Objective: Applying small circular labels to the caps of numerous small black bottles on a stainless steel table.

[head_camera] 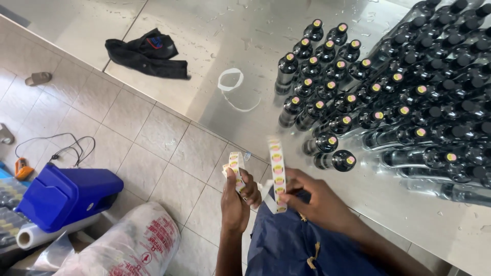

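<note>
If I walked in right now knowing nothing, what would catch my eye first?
Most likely the crowd of dark bottles packed upright on the right of the shiny metal table, many caps bearing small round stickers. Next, at the table's near edge, the person's left hand and right hand each hold part of a strip of stickers. On the tiled floor at lower left sits a bright blue plastic box.

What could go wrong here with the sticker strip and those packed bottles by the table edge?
The sticker strip, stretched between the left hand and right hand, may twist or stick to itself. The dark bottles stand crowded; a bump could topple several. The two nearest bottles sit close to the steel table edge and might fall onto the tile floor.
</note>
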